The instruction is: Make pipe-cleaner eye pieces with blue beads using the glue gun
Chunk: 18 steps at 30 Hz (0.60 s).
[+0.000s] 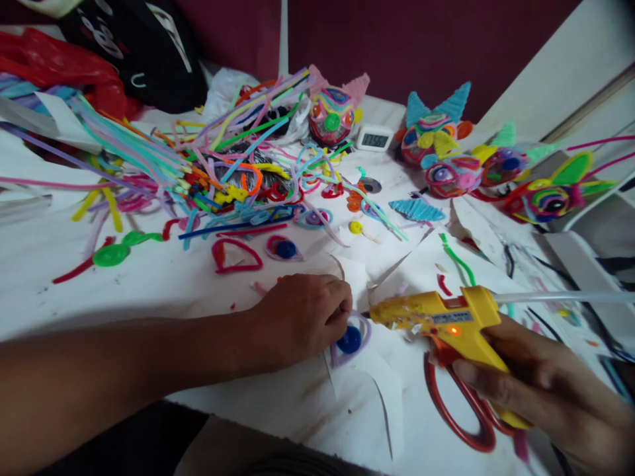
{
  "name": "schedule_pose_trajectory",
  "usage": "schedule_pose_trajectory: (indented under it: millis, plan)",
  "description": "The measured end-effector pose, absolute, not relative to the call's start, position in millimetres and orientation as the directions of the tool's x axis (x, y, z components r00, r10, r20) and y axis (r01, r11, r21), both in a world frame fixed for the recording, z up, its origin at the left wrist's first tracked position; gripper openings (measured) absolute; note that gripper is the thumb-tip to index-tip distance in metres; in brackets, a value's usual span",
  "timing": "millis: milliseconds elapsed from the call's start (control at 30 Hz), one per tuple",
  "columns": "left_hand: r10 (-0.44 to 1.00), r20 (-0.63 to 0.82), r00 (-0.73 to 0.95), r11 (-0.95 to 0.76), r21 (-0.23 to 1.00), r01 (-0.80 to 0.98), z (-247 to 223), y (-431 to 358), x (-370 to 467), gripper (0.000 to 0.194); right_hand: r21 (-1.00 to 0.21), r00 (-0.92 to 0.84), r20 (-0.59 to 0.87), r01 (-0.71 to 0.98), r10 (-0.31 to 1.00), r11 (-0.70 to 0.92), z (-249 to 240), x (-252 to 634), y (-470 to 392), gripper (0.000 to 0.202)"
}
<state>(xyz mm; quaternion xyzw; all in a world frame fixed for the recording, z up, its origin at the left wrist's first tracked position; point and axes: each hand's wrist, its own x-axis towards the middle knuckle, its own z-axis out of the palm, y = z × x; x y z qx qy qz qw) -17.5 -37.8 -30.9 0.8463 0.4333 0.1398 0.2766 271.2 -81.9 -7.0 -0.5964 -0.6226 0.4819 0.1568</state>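
Note:
My right hand (pixel 546 377) is wrapped round a yellow glue gun (pixel 431 311) with a lit orange light. The gun's nozzle points left, at the upper edge of a lilac pipe-cleaner eye shape (pixel 368 330) with a blue round centre (pixel 349 339). My left hand (pixel 312 314) is closed, its fingertips at the left edge of that shape; the shape lies on white paper. Whatever is pinched between those fingertips is hidden. Red-handled scissors (pixel 459 423) lie beneath the glue gun.
A heap of coloured pipe cleaners (pixel 163 158) spreads across the back left. Several decorated animal heads (pixel 332 116) stand along the back, with a white digital timer (pixel 374 139) between them. A red D-shaped loop (pixel 237 268) and a pink eye piece (pixel 284 248) lie beyond my left hand.

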Motion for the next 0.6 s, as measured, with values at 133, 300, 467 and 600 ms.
schedule_pose_trajectory:
  millis: [133, 300, 467, 600]
  plan:
    - [0.818, -0.011, 0.576, -0.461, 0.587, 0.666, -30, -38, -17, 0.006, -0.778, -0.238, -0.381, 0.605, 0.893, -0.171, -4, 271, -79, 0.036]
    - [0.817, -0.01, 0.577, -0.461, 0.589, 0.663, -29, -38, -16, 0.006, -0.798, -0.227, -0.336, 0.583, 0.914, -0.149, -4, 270, -88, 0.042]
    - [0.82, -0.029, 0.571, -0.449, 0.587, 0.674, -27, -37, -16, 0.006, -0.762, -0.093, -0.345, 0.609, 0.934, -0.221, -5, 273, -100, 0.039]
    - [0.819, -0.023, 0.573, -0.449, 0.596, 0.666, -28, -37, -16, 0.006, -0.739, -0.073, -0.354, 0.633, 0.932, -0.231, -4, 277, -99, 0.041]
